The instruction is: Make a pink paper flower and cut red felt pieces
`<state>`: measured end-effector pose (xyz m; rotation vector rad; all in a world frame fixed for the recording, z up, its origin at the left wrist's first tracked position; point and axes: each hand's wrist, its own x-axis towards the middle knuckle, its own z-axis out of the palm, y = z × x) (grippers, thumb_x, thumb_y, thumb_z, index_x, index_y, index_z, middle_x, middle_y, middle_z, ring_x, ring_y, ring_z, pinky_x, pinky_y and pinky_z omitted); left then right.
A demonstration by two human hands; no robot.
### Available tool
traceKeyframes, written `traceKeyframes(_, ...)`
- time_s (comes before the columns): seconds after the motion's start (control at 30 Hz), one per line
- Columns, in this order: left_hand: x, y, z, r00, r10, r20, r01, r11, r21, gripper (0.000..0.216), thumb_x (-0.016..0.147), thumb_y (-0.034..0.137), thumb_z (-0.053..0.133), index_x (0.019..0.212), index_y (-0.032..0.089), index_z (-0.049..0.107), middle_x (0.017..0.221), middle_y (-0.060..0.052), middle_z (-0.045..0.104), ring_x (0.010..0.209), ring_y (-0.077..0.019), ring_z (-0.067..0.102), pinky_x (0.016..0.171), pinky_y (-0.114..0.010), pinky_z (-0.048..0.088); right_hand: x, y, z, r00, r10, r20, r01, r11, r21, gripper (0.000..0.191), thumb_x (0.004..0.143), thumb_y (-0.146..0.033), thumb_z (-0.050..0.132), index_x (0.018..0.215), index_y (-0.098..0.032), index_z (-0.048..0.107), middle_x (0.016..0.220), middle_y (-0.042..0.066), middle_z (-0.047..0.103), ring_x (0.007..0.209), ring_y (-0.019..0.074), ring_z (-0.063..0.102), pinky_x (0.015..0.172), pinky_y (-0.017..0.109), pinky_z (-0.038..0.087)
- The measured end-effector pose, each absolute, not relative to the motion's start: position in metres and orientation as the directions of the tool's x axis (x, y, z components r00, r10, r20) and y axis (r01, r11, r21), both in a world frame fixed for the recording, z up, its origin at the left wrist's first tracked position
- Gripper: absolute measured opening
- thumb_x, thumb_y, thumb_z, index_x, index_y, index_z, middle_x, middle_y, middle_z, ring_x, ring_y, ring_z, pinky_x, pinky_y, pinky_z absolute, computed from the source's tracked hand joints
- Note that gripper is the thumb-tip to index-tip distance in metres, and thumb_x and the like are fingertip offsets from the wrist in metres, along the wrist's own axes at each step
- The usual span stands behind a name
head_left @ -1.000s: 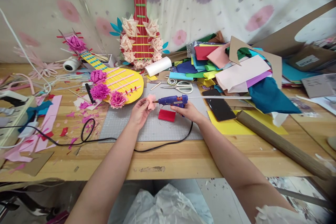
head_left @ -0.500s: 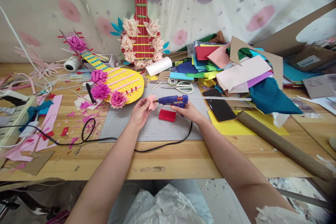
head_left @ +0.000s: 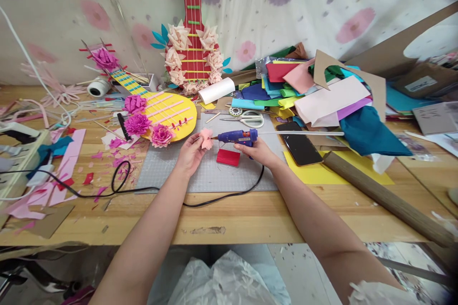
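Observation:
Between the fingers of my left hand (head_left: 192, 152) is a small peach paper flower (head_left: 206, 138). My right hand (head_left: 260, 152) grips a blue hot glue gun (head_left: 236, 137), its nozzle pointing left at the flower; whether the tip touches the petals I cannot tell. A long white glue stick (head_left: 304, 133) sticks out of the gun's back end. The gun's black cord (head_left: 229, 198) curves down and away to the left. Below the gun, a folded piece of red paper (head_left: 228, 157) lies on the grey cutting mat (head_left: 171, 171).
Left of the mat rests a yellow paper guitar (head_left: 171, 112) with magenta flowers. A red paper guitar (head_left: 193, 57) leans at the back. Scissors (head_left: 250, 118), a phone (head_left: 299, 145), a brown paper roll (head_left: 379, 195) and piled coloured paper (head_left: 329, 100) lie to the right.
The glue gun has shifted very slightly to the right, and its nozzle has drawn back a little from the flower. Both hands keep their hold.

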<state>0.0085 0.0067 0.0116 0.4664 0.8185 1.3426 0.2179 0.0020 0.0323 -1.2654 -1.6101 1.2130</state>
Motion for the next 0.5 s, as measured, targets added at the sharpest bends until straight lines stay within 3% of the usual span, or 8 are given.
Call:
traceKeyframes(0.33, 0.0073, 0.0076, 0.0083, 0.045, 0.973, -0.225, -0.653, 0.200, 0.730, 0.017, 0.070, 0.011, 0.068, 0.084, 0.014, 0.061, 0.087, -0.005, 0.067, 0.076, -0.0118, 0.062, 0.070, -0.024, 0.048, 0.2197, 0.0036, 0.0250, -0.308, 0.951, 0.001, 0.255, 0.083, -0.963, 0.047, 0.065, -0.053, 0.066, 0.096, -0.016, 0.064, 0.078, 0.003, 0.063, 0.069, 0.0145, 0.054, 0.063, 0.028, 0.044)
traceKeyframes(0.5, 0.0082, 0.0071, 0.0076, 0.028, 0.973, -0.230, -0.641, 0.194, 0.743, 0.019, 0.067, 0.011, 0.070, 0.082, 0.014, 0.060, 0.082, -0.003, 0.066, 0.073, -0.0127, 0.063, 0.071, -0.027, 0.048, 0.2169, -0.0004, 0.0307, -0.299, 0.954, -0.039, 0.258, 0.042, -0.965, 0.048, 0.063, -0.057, 0.066, 0.089, -0.017, 0.063, 0.062, 0.001, 0.056, 0.058, 0.0133, 0.049, 0.053, 0.027, 0.040)
